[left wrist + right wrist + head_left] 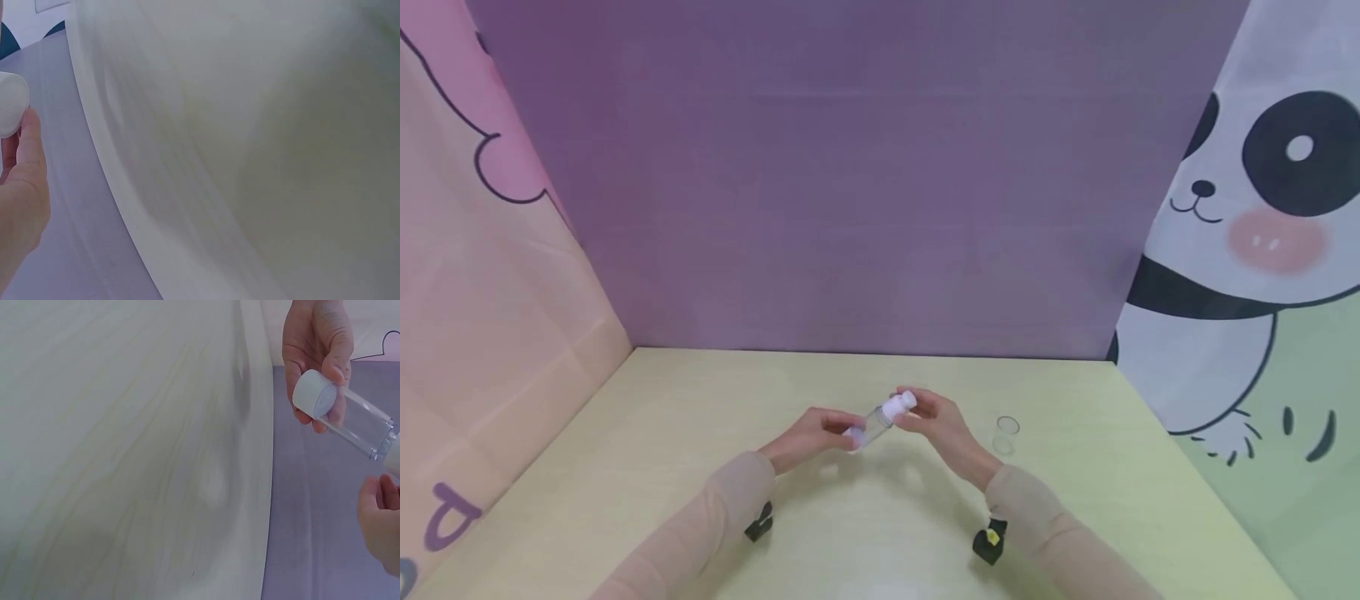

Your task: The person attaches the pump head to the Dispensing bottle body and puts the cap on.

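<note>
A clear pump bottle with a white base and a white top tilts above the table, its top up and to the right. My left hand grips the white base between thumb and fingers. At the other end, my right hand pinches the white pump top. Through the clear wall in the right wrist view the bottle looks empty. In the left wrist view only the white base and part of the left hand show.
A clear cap stands on the pale table, right of the right hand. Behind the table rises a purple backdrop; a panda-printed cloth hangs on the right, a pink printed one on the left.
</note>
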### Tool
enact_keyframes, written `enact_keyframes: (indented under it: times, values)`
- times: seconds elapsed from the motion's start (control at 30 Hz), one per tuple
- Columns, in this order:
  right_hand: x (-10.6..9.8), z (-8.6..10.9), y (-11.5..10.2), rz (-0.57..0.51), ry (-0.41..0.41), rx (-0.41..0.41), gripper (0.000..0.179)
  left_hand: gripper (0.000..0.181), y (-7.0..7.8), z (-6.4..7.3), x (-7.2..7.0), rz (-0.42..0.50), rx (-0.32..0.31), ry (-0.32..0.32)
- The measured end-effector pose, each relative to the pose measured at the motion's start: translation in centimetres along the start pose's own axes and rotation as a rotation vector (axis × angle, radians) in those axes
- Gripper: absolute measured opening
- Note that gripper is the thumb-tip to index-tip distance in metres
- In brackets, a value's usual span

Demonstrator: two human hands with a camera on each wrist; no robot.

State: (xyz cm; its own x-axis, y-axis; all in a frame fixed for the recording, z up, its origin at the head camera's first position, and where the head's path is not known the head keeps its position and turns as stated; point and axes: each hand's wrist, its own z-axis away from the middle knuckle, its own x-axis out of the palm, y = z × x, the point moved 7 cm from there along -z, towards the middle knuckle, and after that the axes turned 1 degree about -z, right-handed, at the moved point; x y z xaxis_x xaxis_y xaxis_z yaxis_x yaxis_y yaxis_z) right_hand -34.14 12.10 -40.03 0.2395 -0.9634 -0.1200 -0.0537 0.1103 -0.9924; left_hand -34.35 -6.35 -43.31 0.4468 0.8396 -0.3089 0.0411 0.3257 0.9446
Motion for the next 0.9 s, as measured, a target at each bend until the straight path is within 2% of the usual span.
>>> enact_keyframes:
  times: [0.1,0.27,0.63,0.9]
  values:
    - [0.1,0.1,-0.1,-0.018,-0.037,-0.017,0.051,0.036,-0.1,0.0,-0.1,0.0,0.004,-0.001]
    - [0.2,0.1,-0.4,-0.068,-0.053,-0.043,0.048,0.037,-0.3,0.1,-0.2,-0.002,0.011,-0.01]
    - [0.4,-0.5,-0.3,-0.121,-0.021,-0.063,0.044,0.037,-0.8,-0.6,-0.5,0.01,0.012,-0.017]
    - [0.3,-1.2,0.1,-0.112,0.014,-0.046,0.041,0.036,-0.9,-1.0,-0.9,0.001,-0.009,-0.001]
